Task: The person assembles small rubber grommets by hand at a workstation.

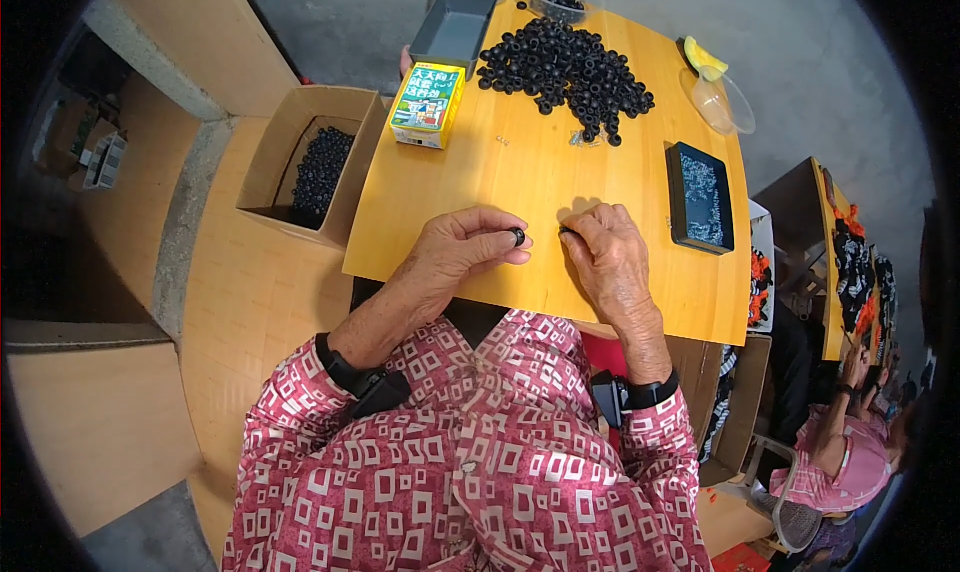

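Black ring [517,236] sits pinched at the fingertips of my left hand [460,247], just left of centre frame, held a little above the desk [520,172] so its open face turns toward the other hand. That left grip is nearly shut, thumb and forefinger closed on the ring, the other fingers curled under. My right hand [610,257] rests knuckles-up right beside it, fingertips drawn together on something small and dark at its tip; I can't make out what it is, and I can't tell how tight that grip is. The two hands meet near the desk's front edge, close to my body, which I'd judge keeps the fine work steady and under my eyes. Upper centre, a heap of black rings [565,67] lies loose within reach. To its left a small upright carton [428,105], green and yellow with a printed front, stands beside a grey tray [455,24]. At right, a dark flat tray of small metal bits [700,197] lies close to my right hand, handy for picking. Upper right, a clear plastic bowl [722,102] with something yellow. Off the desk at upper left, a cardboard box [305,162] holds more black rings.
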Available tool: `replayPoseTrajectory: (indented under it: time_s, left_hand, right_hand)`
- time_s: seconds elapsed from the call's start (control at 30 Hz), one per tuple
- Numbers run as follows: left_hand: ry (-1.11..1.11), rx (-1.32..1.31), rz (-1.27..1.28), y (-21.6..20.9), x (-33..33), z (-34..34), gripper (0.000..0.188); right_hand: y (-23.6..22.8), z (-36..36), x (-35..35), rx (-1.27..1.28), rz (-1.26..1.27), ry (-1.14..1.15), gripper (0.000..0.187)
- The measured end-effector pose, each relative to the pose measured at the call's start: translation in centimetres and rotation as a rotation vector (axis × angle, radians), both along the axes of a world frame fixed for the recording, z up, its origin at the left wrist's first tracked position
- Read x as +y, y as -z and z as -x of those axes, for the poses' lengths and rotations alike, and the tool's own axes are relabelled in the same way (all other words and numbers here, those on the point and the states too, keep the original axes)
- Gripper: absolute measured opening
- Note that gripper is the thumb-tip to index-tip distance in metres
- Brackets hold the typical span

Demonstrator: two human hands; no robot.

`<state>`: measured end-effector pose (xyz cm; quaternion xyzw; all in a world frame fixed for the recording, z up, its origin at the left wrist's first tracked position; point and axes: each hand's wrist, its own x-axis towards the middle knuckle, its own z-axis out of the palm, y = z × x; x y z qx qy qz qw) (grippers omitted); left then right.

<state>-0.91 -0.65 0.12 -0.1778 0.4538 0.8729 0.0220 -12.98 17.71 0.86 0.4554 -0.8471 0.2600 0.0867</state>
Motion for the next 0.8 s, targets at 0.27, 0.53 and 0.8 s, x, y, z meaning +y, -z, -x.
replayPoseTrajectory:
  time_s: [0.27,0.53,0.8]
  left_hand:
    - [0.012,0.025,-0.047,0.4,0.2,-0.1,0.020]
    - [0.024,0.146,0.011,0.2,0.9,-0.4,0.022]
    - [0.020,0.146,-0.012,0.0,0.8,-0.5,0.023]
  right_hand:
    - [-1.2,-2.0,-0.2,-0.301,0.221,-0.003,0.013]
    - [-3.2,-3.5,-0.3,-0.506,0.363,-0.067,0.016]
    - [-2.5,-4.1,-0.6,-0.465,0.349,-0.092,0.015]
